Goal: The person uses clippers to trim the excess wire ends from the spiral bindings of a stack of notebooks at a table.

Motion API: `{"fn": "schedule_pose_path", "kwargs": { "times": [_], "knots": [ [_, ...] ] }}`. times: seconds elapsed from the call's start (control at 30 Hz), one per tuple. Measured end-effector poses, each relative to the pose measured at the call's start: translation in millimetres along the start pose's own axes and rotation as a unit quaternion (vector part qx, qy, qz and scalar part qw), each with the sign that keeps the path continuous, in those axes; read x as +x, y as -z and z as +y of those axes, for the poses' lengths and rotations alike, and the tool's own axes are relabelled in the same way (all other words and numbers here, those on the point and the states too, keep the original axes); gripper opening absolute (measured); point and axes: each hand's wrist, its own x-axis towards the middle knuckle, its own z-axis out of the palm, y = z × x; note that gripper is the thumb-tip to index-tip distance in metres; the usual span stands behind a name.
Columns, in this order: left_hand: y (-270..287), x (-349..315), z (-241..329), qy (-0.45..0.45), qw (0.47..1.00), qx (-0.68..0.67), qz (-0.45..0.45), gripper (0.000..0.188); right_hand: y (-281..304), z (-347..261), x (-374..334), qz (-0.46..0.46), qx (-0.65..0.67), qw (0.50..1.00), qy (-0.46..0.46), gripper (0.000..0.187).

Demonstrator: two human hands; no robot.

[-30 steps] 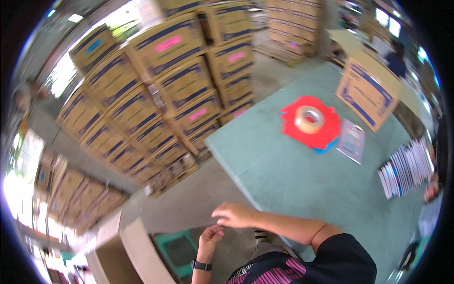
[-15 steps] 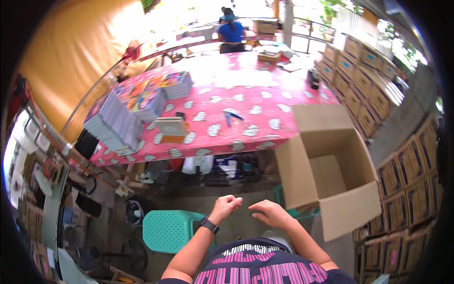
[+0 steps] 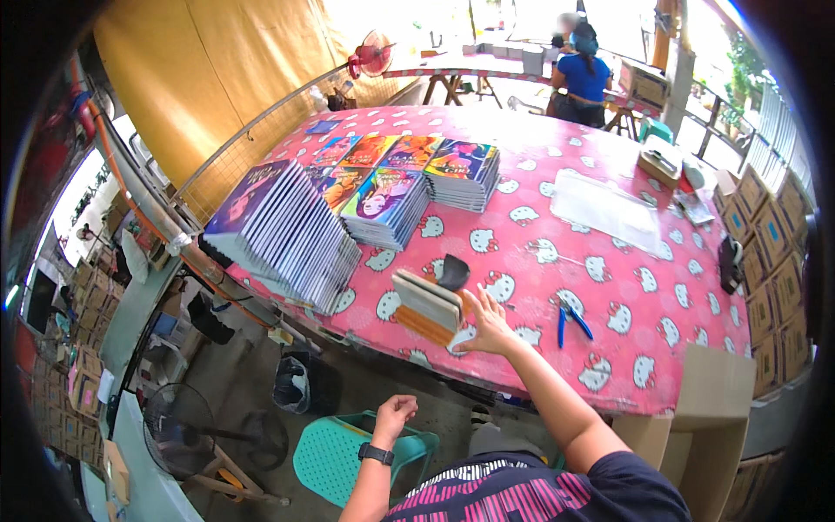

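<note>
Right hand (image 3: 489,329) reaches, fingers apart, at the right side of the grey-and-orange-brown rectangular block (image 3: 426,309), near edge of the pink patterned table (image 3: 557,278); contact unclear. Gripping calls for closing fingers. Left hand (image 3: 397,415) half-curled, visibly empty. One block, one blue-handled metal pliers (image 3: 571,325), one green plastic stool (image 3: 335,461)!

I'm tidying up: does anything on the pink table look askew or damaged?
Possibly the tall book stack at left: it seems to lean, though the fisheye view may cause that. Otherwise nothing stands out; no damage shows, the block beside the right hand included.
</note>
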Motion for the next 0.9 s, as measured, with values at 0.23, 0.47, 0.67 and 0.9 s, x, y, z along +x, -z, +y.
{"fn": "schedule_pose_path", "kwargs": {
  "times": [0.23,0.47,0.67,0.9],
  "knots": [
    [-15,95,74,-0.098,0.990,0.003,0.097,0.023,-14,52,90,-0.145,-0.104,0.976,0.124,0.104],
    [-19,199,104,-0.139,0.988,-0.046,0.051,0.079,-33,25,85,-0.020,-0.003,0.995,0.096,0.068],
    [-86,236,171,-0.152,0.975,-0.012,-0.161,0.088,26,68,77,0.113,0.050,0.992,0.040,0.056],
    [-191,264,180,-0.257,0.946,0.113,-0.161,0.085,126,179,64,0.357,-0.082,0.928,-0.064,0.045]
  ]
}}
